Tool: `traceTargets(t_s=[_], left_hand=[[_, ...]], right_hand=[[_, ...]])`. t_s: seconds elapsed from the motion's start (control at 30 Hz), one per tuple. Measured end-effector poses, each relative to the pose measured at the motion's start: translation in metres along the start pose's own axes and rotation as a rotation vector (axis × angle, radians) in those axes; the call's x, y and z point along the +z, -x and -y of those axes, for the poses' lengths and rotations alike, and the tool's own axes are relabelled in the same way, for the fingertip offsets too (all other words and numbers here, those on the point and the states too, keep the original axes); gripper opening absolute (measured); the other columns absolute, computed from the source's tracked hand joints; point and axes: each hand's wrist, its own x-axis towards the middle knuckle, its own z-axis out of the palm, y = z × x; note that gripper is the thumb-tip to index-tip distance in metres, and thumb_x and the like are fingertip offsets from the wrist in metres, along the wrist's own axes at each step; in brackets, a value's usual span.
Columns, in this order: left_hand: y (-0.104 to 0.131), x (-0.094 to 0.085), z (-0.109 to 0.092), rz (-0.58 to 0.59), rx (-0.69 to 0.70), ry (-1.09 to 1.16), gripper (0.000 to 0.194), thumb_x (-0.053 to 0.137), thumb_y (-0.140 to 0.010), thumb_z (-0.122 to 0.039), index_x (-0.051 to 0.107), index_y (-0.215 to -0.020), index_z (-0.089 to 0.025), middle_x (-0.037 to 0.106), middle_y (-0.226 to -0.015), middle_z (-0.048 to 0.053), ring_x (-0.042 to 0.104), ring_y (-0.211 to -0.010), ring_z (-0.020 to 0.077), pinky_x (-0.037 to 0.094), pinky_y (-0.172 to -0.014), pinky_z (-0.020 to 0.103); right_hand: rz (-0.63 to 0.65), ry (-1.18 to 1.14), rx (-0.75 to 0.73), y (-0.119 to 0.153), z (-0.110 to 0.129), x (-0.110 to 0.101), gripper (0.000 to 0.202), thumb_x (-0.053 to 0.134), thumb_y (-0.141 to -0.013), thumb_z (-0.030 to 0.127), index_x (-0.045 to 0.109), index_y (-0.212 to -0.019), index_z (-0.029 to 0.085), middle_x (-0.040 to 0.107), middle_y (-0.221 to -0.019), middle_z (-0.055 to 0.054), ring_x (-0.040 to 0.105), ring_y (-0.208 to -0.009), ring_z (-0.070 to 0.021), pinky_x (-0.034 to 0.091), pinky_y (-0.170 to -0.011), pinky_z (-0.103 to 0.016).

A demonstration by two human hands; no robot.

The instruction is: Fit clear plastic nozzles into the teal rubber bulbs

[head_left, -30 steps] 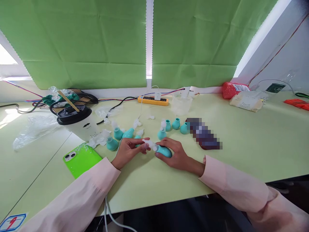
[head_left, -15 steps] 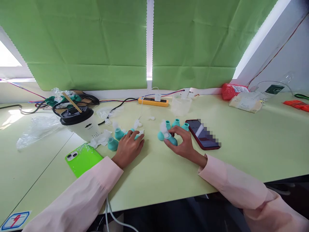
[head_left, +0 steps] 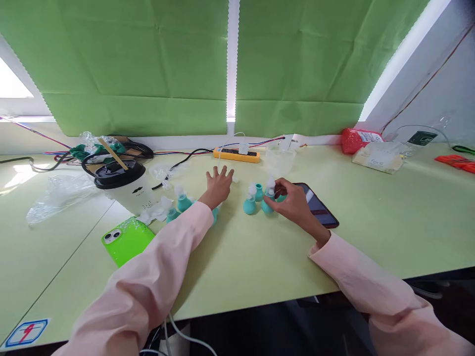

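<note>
– Green blinds (head_left: 118, 59) hang across the back, pale green table (head_left: 260, 267) below. Take us to the hands!

– Left hand (head_left: 218, 187) first: palm down, fingers fanned wide, nothing in its grasp that I can see. Whether it touches the tabletop, I cannot tell.

– And the right hand (head_left: 292, 198)?

– Pinched narrow, thumb and fingers on a teal bulb (head_left: 267, 203) with a whitish tip pointing up. It's upright, near the middle of the table; whether its base is resting there, I can't say.

– Close company?

– Just to its left, a second tipped bulb (head_left: 250, 204), and a bare-necked bulb (head_left: 259, 192) behind those two. One more bulb (head_left: 281, 198) peeks out, mostly hidden by the right hand.

– Over on the left?

– More teal bulbs (head_left: 183, 203), partly covered by the pink sleeve (head_left: 185, 232)! Beyond them, a white cup (head_left: 133, 199) with a black lid, and a lime-green phone (head_left: 128, 241) nearer us.

– Further out?

– Dark phone (head_left: 319, 208) beyond the right wrist, yellow power strip (head_left: 237, 155) at the back, red package (head_left: 356, 141) far right.
</note>
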Motion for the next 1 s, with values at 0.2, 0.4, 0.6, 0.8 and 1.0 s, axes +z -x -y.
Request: traceTargets(t_s=[0.2, 0.4, 0.6, 0.8, 1.0], left_hand=[[-0.029, 0.026, 0.005, 0.179, -0.063, 0.214, 0.04, 0.036, -0.074, -0.014, 0.046, -0.109, -0.031, 0.05, -0.111, 0.006, 0.028, -0.109, 0.0335, 0.013, -0.078, 0.067], [-0.026, 0.029, 0.014, 0.107, -0.164, 0.249, 0.037, 0.027, -0.077, -0.01, 0.051, -0.102, -0.021, 0.057, -0.098, 0.009, 0.039, -0.103, 0.0246, 0.024, -0.08, 0.049], [-0.019, 0.015, 0.024, 0.133, -0.129, 0.283, 0.041, 0.027, -0.074, -0.01, 0.046, -0.108, -0.021, 0.057, -0.099, 0.009, 0.044, -0.098, 0.0236, 0.028, -0.073, 0.041], [-0.012, 0.009, 0.024, 0.307, 0.069, 0.314, 0.023, 0.045, -0.067, -0.022, 0.059, -0.085, -0.025, 0.061, -0.082, 0.002, 0.052, -0.084, 0.0202, 0.028, -0.075, 0.039], [-0.002, -0.002, 0.017, 0.265, 0.081, 0.265, 0.027, 0.047, -0.068, -0.031, 0.054, -0.092, -0.021, 0.06, -0.085, 0.004, 0.051, -0.088, 0.0221, 0.03, -0.076, 0.039]], right_hand=[[0.158, 0.098, 0.031, -0.001, -0.007, 0.007, 0.023, 0.059, -0.057, 0.034, 0.046, -0.071, 0.021, 0.058, -0.062, 0.004, 0.054, -0.051, -0.0117, 0.036, -0.049, -0.021], [0.174, 0.136, 0.058, -0.002, -0.005, 0.006, 0.029, 0.059, -0.057, 0.035, 0.046, -0.08, 0.022, 0.061, -0.068, 0.002, 0.056, -0.055, -0.0138, 0.035, -0.048, -0.021], [0.162, 0.167, 0.045, 0.0, -0.005, 0.007, 0.031, 0.059, -0.058, 0.035, 0.048, -0.083, 0.022, 0.061, -0.067, 0.001, 0.056, -0.056, -0.0152, 0.033, -0.047, -0.021], [0.174, 0.185, 0.05, 0.0, -0.006, 0.007, 0.033, 0.059, -0.058, 0.037, 0.048, -0.085, 0.023, 0.061, -0.066, 0.002, 0.057, -0.057, -0.0156, 0.033, -0.046, -0.021], [0.176, 0.212, 0.046, 0.0, -0.004, 0.007, 0.032, 0.058, -0.058, 0.037, 0.048, -0.085, 0.023, 0.061, -0.063, 0.002, 0.057, -0.057, -0.0166, 0.031, -0.045, -0.021]])
